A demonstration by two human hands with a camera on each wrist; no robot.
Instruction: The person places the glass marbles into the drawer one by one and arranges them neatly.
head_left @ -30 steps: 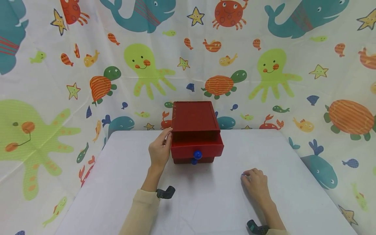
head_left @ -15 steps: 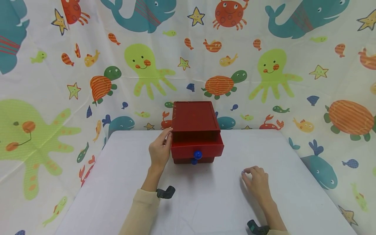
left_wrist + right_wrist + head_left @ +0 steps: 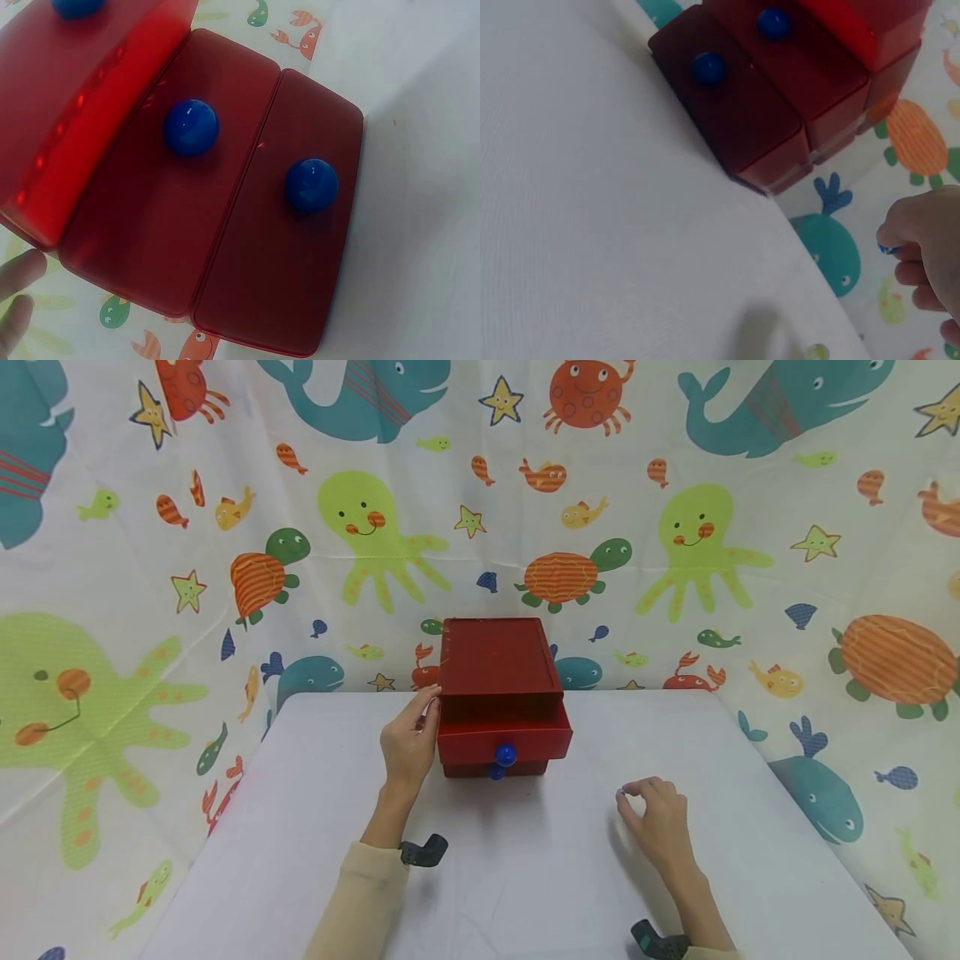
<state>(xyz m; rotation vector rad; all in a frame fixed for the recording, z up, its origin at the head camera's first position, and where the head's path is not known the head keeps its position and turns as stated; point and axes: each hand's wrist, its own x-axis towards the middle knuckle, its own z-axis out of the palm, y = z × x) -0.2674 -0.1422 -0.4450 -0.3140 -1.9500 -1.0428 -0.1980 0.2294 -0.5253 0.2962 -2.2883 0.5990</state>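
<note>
A red box with three stacked drawers (image 3: 497, 656) stands at the back middle of the table. Its top drawer (image 3: 472, 747) is pulled out; the lower two look closed in the left wrist view. Each drawer has a round blue knob (image 3: 191, 127). My left hand (image 3: 407, 743) rests its fingertips against the box's left side, near the upper front corner. To the right of the box, my right hand (image 3: 660, 823) pinches a small blue and white object (image 3: 887, 248) between thumb and forefinger, above the table. The fingers mostly cover it, so its kind cannot be made out.
The white table (image 3: 510, 877) ends at a hanging cloth (image 3: 465, 452) printed with sea animals, close behind the box. The cloth also runs along the left and right sides. A dark camera is strapped to each wrist.
My right hand has risen a little from the tabletop with the small object between its fingertips. The left hand and the drawer box have stayed in place.
</note>
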